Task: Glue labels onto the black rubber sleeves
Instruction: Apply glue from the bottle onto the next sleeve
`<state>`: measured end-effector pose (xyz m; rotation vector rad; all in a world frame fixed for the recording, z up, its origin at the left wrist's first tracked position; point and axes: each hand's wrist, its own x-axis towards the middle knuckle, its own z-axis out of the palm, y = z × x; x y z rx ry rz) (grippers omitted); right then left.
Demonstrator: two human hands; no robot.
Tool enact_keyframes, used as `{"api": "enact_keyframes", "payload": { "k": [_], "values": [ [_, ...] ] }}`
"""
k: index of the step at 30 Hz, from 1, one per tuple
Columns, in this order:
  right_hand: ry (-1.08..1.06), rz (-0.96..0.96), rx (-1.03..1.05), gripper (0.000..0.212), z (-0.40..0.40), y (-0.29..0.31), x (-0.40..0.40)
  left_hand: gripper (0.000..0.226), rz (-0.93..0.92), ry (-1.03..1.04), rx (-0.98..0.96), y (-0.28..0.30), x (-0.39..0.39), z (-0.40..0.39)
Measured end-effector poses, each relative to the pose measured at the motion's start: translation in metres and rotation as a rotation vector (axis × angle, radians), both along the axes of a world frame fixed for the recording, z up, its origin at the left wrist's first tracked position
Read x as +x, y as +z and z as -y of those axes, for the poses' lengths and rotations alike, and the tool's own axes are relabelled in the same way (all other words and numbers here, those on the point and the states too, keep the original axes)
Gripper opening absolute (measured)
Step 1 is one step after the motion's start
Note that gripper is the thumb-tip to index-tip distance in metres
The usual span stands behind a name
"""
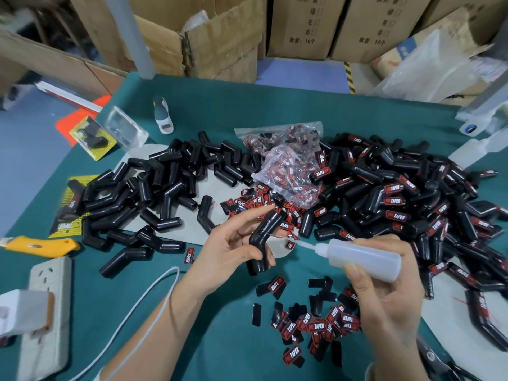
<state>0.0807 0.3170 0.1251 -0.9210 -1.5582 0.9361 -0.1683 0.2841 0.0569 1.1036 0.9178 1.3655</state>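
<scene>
Black sleeve [265, 237] partly hidden by left hand [233, 251].

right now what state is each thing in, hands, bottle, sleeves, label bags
left hand: grips a bent black sleeve, no label seen on it
right hand: grips the glue bottle, nozzle aimed at the held sleeve
left pile of sleeves: unlabelled
right pile of sleeves: labelled
loose labels: scattered on the green mat, some face down
label bags: lying on the piles, still holding labels
yellow utility knife: lying flat
</scene>
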Motion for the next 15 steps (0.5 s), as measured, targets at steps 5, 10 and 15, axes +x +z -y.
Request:
{"api": "enact_keyframes", "payload": {
  "k": [5, 10, 15],
  "values": [
    [0.016, -0.049, 0.001, 0.032, 0.0012, 0.0024, -0.0011, 0.078, 0.002, 0.02, -0.023, -0.0002, 0.0003, 0.0011],
    [0.009, -0.084, -0.04, 0.03, 0.0021, 0.0008, -0.0009, 0.076, 0.007, 0.02, -0.02, -0.0003, 0.0004, 0.0019],
    [0.015, -0.043, -0.029, 0.031, 0.0034, 0.0031, -0.0018, 0.077, 0.01, 0.023, -0.025, 0.0022, 0.0016, 0.0024]
  ]
}}
